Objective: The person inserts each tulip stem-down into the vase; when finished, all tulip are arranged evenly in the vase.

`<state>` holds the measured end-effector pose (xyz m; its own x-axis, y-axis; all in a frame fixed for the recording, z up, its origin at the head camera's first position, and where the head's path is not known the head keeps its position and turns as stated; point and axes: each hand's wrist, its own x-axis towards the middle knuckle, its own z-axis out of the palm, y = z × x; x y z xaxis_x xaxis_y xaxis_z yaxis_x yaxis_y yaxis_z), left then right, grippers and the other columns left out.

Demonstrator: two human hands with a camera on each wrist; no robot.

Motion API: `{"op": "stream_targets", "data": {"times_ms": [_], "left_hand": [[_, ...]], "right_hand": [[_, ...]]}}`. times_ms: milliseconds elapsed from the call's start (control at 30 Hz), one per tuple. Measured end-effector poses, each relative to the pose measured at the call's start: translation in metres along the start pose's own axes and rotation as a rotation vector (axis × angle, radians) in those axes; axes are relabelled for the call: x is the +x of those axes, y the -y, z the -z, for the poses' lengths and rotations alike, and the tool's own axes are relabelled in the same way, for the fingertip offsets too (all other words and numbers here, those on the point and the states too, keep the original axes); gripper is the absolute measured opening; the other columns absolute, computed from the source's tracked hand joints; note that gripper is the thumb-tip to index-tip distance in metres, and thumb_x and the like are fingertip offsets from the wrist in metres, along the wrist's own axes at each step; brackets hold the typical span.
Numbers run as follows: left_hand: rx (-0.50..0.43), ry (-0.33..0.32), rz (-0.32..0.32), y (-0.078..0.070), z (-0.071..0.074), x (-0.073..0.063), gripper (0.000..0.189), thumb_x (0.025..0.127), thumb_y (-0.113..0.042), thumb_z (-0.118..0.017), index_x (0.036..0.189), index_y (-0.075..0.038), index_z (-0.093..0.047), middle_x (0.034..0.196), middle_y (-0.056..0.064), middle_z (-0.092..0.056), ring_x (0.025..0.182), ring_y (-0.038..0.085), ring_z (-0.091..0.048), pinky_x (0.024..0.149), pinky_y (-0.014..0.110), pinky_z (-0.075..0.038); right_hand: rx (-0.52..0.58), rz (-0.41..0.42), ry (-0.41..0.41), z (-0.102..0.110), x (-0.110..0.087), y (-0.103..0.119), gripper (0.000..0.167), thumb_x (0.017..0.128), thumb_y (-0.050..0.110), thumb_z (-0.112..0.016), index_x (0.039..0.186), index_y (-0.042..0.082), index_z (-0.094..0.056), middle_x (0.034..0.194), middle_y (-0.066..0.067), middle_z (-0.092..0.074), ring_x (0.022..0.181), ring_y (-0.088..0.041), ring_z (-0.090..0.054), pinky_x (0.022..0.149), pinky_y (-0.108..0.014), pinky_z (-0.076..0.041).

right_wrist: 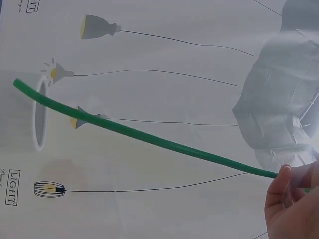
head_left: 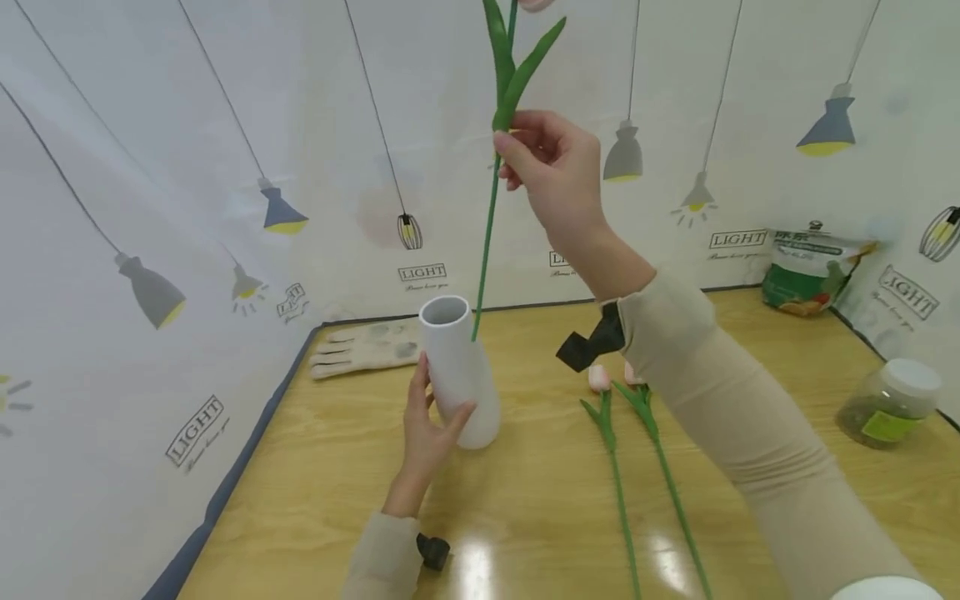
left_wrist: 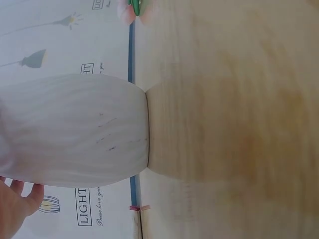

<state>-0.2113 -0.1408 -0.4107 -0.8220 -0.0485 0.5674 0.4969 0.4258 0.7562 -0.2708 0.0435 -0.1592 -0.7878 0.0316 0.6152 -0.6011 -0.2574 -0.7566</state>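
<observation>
A white vase stands on the wooden table, its round mouth facing up. My left hand holds its lower part, fingers on the left side and thumb across the front; in the left wrist view those fingers touch the vase wall. Raised above the table, my right hand pinches an artificial tulip by its green stem, just under the leaves. Its pink bloom is mostly cut off at the top. In the right wrist view the stem's lower end crosses in front of the vase rim, outside the opening.
Two more pink tulips lie on the table, partly behind the right sleeve. A pale glove lies behind the vase. A clear jar with a white lid and a green-and-white bag stand at the right. A lamp-print sheet backs the table.
</observation>
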Motion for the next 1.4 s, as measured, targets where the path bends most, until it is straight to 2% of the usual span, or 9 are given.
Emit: {"op": "stream_targets", "data": {"times_ms": [267,433,600,800,1167,1300,1400], "left_hand": [[-0.005,-0.024,0.01,-0.001,0.001,0.004,0.085,0.072,-0.004,-0.07,0.14,-0.002,-0.019,0.137,0.023,-0.031,0.119,0.039,-0.038,0.092,0.054,-0.039],[-0.02,-0.007,0.041,0.0,0.001,0.001,0.084,0.073,-0.004,-0.07,0.14,-0.002,-0.019,0.138,0.023,-0.03,0.121,0.038,-0.037,0.094,0.052,-0.038],[-0.017,-0.008,0.027,0.0,0.0,0.0,0.084,0.073,-0.003,-0.07,0.14,-0.002,-0.018,0.138,0.023,-0.03,0.121,0.039,-0.036,0.094,0.053,-0.038],[-0.007,-0.006,0.015,-0.001,0.0,0.001,0.084,0.074,-0.004,-0.069,0.14,-0.002,-0.018,0.138,0.023,-0.029,0.123,0.039,-0.035,0.094,0.053,-0.038],[-0.022,-0.008,0.028,-0.002,-0.002,0.001,0.084,0.074,-0.005,-0.069,0.141,-0.003,-0.018,0.139,0.021,-0.029,0.123,0.038,-0.035,0.094,0.052,-0.038],[-0.026,-0.008,0.024,-0.002,-0.001,0.001,0.084,0.074,-0.004,-0.069,0.14,-0.003,-0.018,0.139,0.021,-0.028,0.123,0.038,-0.034,0.094,0.053,-0.037],[-0.028,-0.013,0.022,-0.003,-0.002,0.001,0.084,0.074,-0.004,-0.069,0.14,-0.002,-0.018,0.14,0.021,-0.028,0.124,0.038,-0.033,0.094,0.054,-0.037]], "right_hand": [[0.081,-0.015,-0.098,-0.008,0.008,0.008,0.02,0.081,0.004,-0.061,0.1,-0.003,-0.059,0.077,-0.007,-0.057,0.059,-0.014,-0.053,0.057,-0.019,-0.048],[0.09,0.022,-0.134,-0.012,0.009,0.004,0.018,0.081,0.004,-0.061,0.098,-0.003,-0.059,0.075,-0.006,-0.057,0.057,-0.012,-0.054,0.056,-0.019,-0.048],[0.039,0.046,-0.119,-0.014,0.006,-0.005,0.02,0.081,0.005,-0.061,0.099,-0.002,-0.059,0.074,-0.003,-0.055,0.058,-0.012,-0.054,0.058,-0.019,-0.049],[-0.029,0.038,-0.108,-0.012,0.002,-0.02,0.021,0.082,0.007,-0.06,0.101,-0.004,-0.058,0.074,-0.002,-0.056,0.059,-0.01,-0.055,0.058,-0.018,-0.049],[-0.073,-0.054,-0.088,-0.008,-0.012,-0.045,0.021,0.083,0.008,-0.06,0.101,-0.002,-0.059,0.075,0.0,-0.056,0.057,-0.009,-0.053,0.055,-0.017,-0.048],[-0.113,-0.081,-0.063,-0.008,-0.022,-0.063,0.021,0.083,0.008,-0.06,0.101,-0.002,-0.059,0.074,0.001,-0.056,0.058,-0.008,-0.054,0.054,-0.016,-0.048],[-0.139,-0.13,-0.044,-0.008,-0.034,-0.079,0.021,0.083,0.01,-0.06,0.101,-0.001,-0.059,0.076,0.001,-0.056,0.06,-0.007,-0.054,0.055,-0.017,-0.048]]}}
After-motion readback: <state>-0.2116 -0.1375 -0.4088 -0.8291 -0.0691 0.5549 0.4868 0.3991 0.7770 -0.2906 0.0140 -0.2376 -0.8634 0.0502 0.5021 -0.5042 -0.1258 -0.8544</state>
